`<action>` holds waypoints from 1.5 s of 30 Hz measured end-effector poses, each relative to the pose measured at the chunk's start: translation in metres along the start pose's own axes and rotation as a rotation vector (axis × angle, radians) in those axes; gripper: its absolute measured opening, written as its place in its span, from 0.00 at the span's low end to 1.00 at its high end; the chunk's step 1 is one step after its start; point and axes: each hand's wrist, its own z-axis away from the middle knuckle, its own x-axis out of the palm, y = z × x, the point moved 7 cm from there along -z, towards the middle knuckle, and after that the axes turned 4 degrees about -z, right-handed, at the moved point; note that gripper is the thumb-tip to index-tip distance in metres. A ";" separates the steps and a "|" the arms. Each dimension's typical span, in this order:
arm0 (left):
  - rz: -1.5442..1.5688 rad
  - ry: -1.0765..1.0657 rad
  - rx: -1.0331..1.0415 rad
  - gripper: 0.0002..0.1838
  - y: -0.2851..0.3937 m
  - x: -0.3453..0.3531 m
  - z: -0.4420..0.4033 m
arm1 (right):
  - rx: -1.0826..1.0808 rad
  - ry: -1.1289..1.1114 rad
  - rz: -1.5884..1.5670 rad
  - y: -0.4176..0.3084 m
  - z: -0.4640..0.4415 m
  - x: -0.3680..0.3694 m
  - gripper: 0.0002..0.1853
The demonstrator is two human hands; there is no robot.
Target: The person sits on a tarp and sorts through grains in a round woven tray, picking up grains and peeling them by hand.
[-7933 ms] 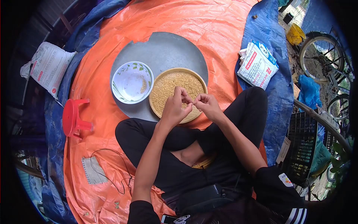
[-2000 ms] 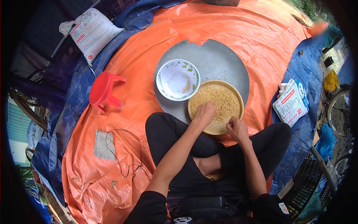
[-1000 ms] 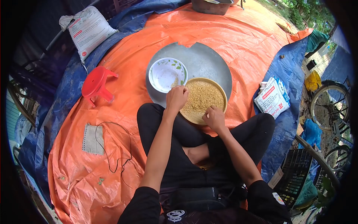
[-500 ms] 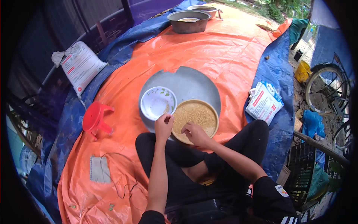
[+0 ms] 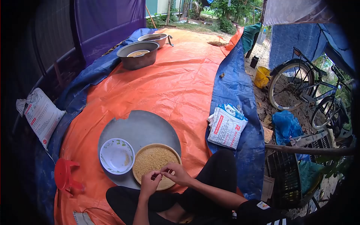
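Observation:
A round tray of golden grain (image 5: 155, 155) rests on a grey board (image 5: 140, 129) laid over the orange tarp. Over the tray's near part my left hand (image 5: 150, 181) is closed in a pinch, its fingertips meeting those of my right hand (image 5: 176, 174). My right hand is pinched too; anything between the fingers is too small to make out. Left of the tray, a white bowl with a leaf pattern (image 5: 117, 156) holds a little grain on its inner right side.
Around me are a red stool (image 5: 67, 176), a white sack (image 5: 41, 116), folded printed sacks (image 5: 227, 126), a grey basin (image 5: 138, 62), a yellow bucket (image 5: 262, 77), a bicycle (image 5: 291, 85), a black crate (image 5: 284, 176) and a wooden pole (image 5: 311, 150).
The view has tilted up, showing more background. My left hand has come from beside the bowl to the tray, and my hands, apart half a second ago, now meet at the fingertips.

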 end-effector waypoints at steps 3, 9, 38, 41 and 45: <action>-0.028 0.007 -0.029 0.05 0.001 -0.002 -0.001 | -0.050 0.003 -0.027 0.008 -0.001 0.003 0.07; -0.037 0.023 -0.071 0.07 0.002 -0.008 -0.004 | -0.090 0.020 -0.144 -0.006 -0.004 -0.007 0.05; -0.037 0.030 -0.083 0.07 -0.001 -0.007 -0.010 | -0.123 -0.095 -0.693 -0.045 0.005 -0.021 0.10; -0.042 0.031 -0.082 0.08 -0.002 -0.007 -0.009 | -0.132 -0.121 -0.702 -0.045 0.006 -0.020 0.11; -0.028 0.032 -0.090 0.08 -0.002 -0.007 -0.009 | -0.143 -0.130 -0.692 -0.047 0.005 -0.020 0.12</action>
